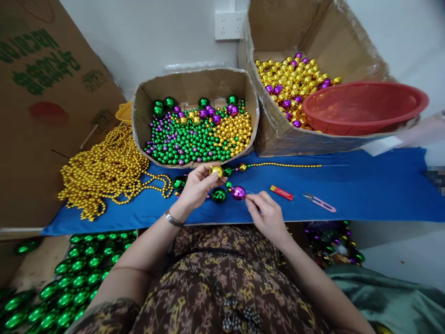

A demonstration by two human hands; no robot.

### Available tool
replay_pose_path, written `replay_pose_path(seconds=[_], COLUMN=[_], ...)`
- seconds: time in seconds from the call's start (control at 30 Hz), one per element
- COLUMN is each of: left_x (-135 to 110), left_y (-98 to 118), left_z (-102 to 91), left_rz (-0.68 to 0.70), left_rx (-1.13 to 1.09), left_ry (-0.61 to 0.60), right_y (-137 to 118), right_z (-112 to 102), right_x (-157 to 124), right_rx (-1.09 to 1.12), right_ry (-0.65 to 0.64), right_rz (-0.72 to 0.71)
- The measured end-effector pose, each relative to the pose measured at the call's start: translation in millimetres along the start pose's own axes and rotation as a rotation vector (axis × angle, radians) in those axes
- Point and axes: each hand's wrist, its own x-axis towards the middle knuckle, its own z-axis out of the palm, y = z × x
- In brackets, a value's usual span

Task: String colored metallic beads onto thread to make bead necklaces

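My left hand pinches a shiny gold bead above the blue cloth, just in front of the smaller bead box. To its right, my right hand has thumb and forefinger pressed together on a thin clear string. A large purple bead sits beside those fingertips, with a big green bead to its left. Other green and gold beads of the strand lie around and behind my left hand. Beyond, a strand of small gold beads stretches right and ends in bare string.
A cardboard box holds small green, gold and purple beads. The bigger carton has gold beads and a red basin. Gold bead chains heap at left. A lighter and pink thread snips lie right on blue cloth.
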Motion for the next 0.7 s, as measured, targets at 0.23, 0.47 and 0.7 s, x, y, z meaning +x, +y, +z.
replay_pose_path(seconds=[0.23,0.47,0.7], left_x=[1.9,1.3,-0.8], left_y=[14.5,33.5,42.5], left_z=[5.1,10.5,10.4], left_rz=[0.064,0.094,0.092], left_rx=[0.116,0.17,0.184], left_ry=[-0.057,-0.078,-0.083], right_y=[-0.3,-9.2,-12.5], right_z=[-10.8,-13.7,-10.6], right_x=[9.0,14.0,17.7], right_rx=[-0.073,-0.069,-0.061], right_ry=[0.027,0.029,0.03], right_rz=[-0.015,-0.016,-0.064])
